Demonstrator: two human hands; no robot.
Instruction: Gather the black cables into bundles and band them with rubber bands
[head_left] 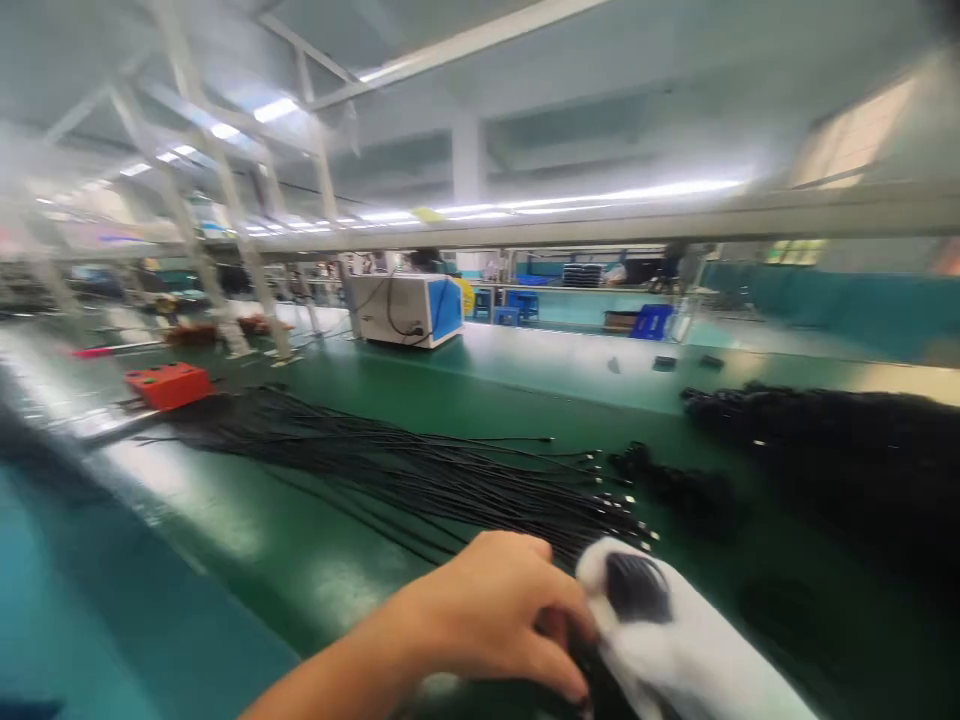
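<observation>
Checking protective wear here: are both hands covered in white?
No, the left hand is bare, while only the right hand is covered in white.

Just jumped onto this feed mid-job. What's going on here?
A person is at a green table. Their left hand, partly curled, is close beside their right hand, which shows in a white covering with a dark patch; blur hides what, if anything, either holds. Beyond the hands, long black cables lie spread along the table, light tips toward the right. A red-orange box sits by the cables' left end, and a large dark pile lies to the right.
</observation>
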